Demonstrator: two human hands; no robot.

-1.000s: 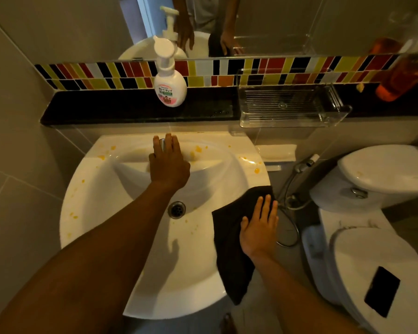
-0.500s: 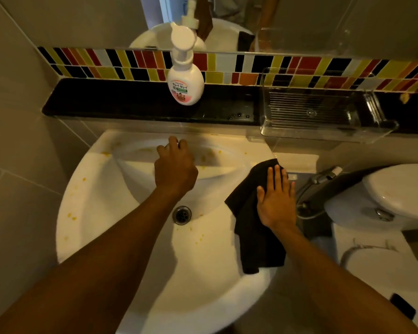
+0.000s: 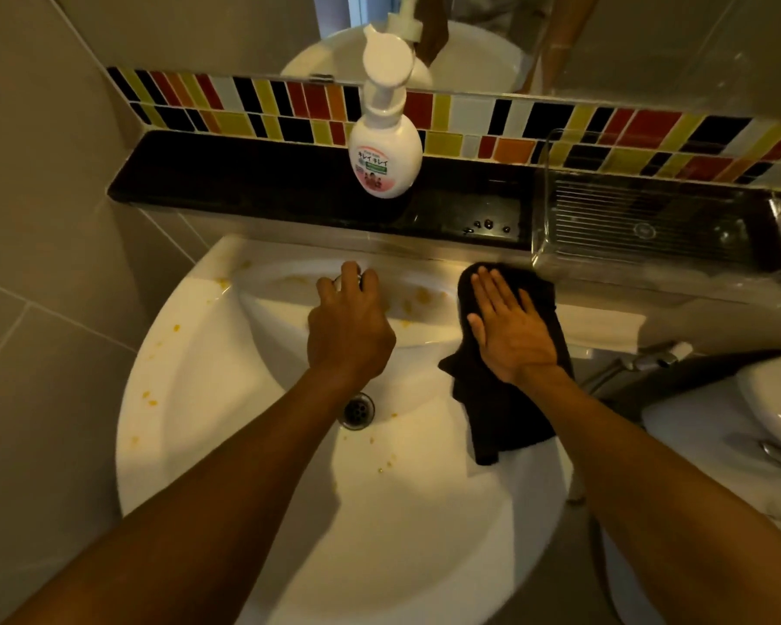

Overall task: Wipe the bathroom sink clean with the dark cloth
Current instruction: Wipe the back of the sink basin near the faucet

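The white sink (image 3: 424, 534) fills the middle of the view, with orange splashes on its left rim, its back wall and around the drain (image 3: 358, 410). My left hand (image 3: 348, 329) reaches to the back of the basin, its fingers curled over the chrome tap (image 3: 358, 278), which is mostly hidden. The dark cloth (image 3: 508, 421) lies over the sink's back right rim and hangs into the basin. My right hand (image 3: 510, 331) presses flat on the cloth's upper part, fingers stretched toward the wall.
A black ledge (image 3: 253, 187) runs behind the sink with a white pump soap bottle (image 3: 385, 164) and a clear plastic tray (image 3: 650, 227) on it. Coloured tiles and a mirror are above. A toilet (image 3: 767, 412) and a spray hose (image 3: 650, 360) stand at the right.
My right hand has slid the cloth along the right rim from the front side up to the back corner. My left hand has stayed on the tap. The view has shifted left and closer.
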